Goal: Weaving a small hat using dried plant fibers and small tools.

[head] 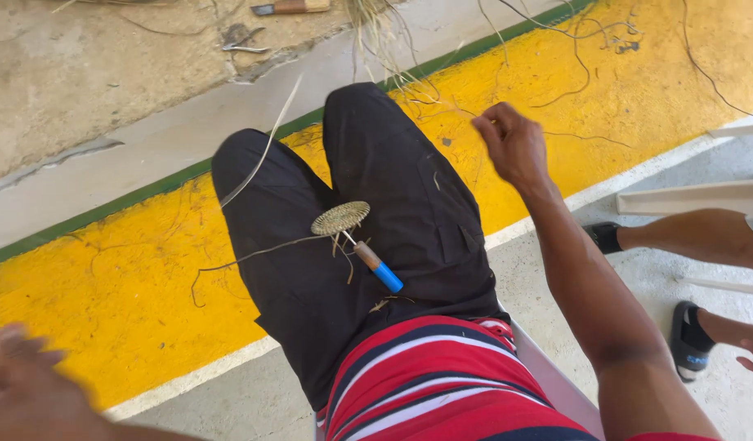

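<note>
A small round woven disc (341, 218) of pale fibre lies on my lap on black trousers. Beside it rests a tool with a blue and tan handle (377, 267). Loose fibre strands (254, 257) trail from the disc to the left across my thigh. My right hand (511, 143) is raised over my right knee, fingers loosely curled, holding nothing that I can see. My left hand (25, 392) is a blur at the lower left corner; its fingers cannot be made out.
The floor has a wide yellow band (107, 286) edged in green and white. Several loose strands (572, 49) lie scattered on it. A knife (290, 7) and scissors (241, 41) lie on the concrete at top. Another person's legs in black sandals (691, 339) are at right.
</note>
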